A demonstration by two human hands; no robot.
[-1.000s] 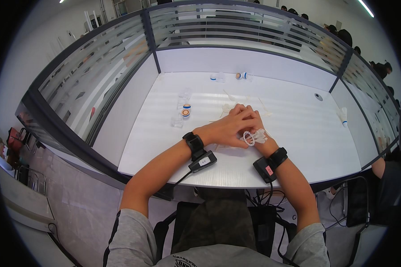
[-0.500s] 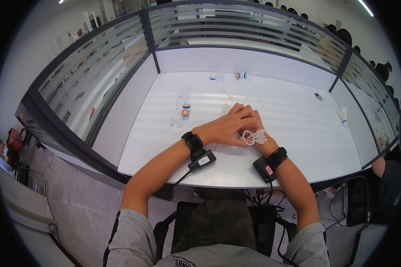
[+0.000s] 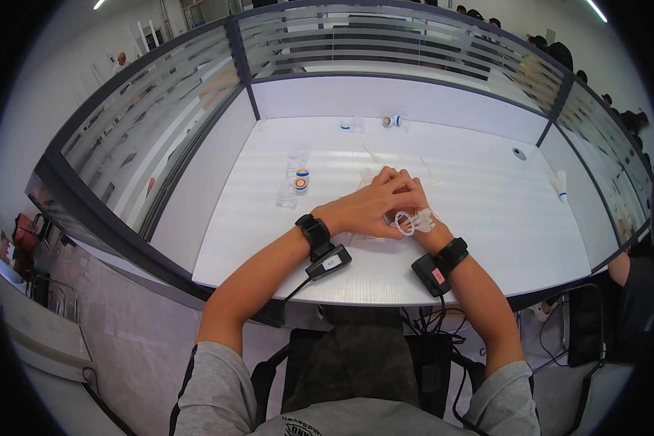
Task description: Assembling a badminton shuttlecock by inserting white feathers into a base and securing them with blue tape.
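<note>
Frilly whitish loop (image 3: 414, 222) sits by the right wrist, right over the back of the right hand (image 3: 423, 204), just past the left thumb. Left hand (image 3: 370, 206) is laid across the right one with its fingers bent, and honestly I can't tell if they're gripping anything. Right fingers are mostly covered up, so no clue on those either. Some pale crumpled strips (image 3: 367, 176) poke out beyond the hands onto the white desk (image 3: 501, 211).

Over to the left there are two round blue-and-white lids (image 3: 301, 184) with orange-ish rings on top, right near some clear plastic cups (image 3: 286, 195). A couple more blue-trimmed pieces (image 3: 391, 121) lie near the back panel (image 3: 385, 98), plus a clear blue-ended tube (image 3: 561, 187) off by the right panel. Both wrists wear black straps (image 3: 312, 232) with little wired boxes (image 3: 328, 262).
</note>
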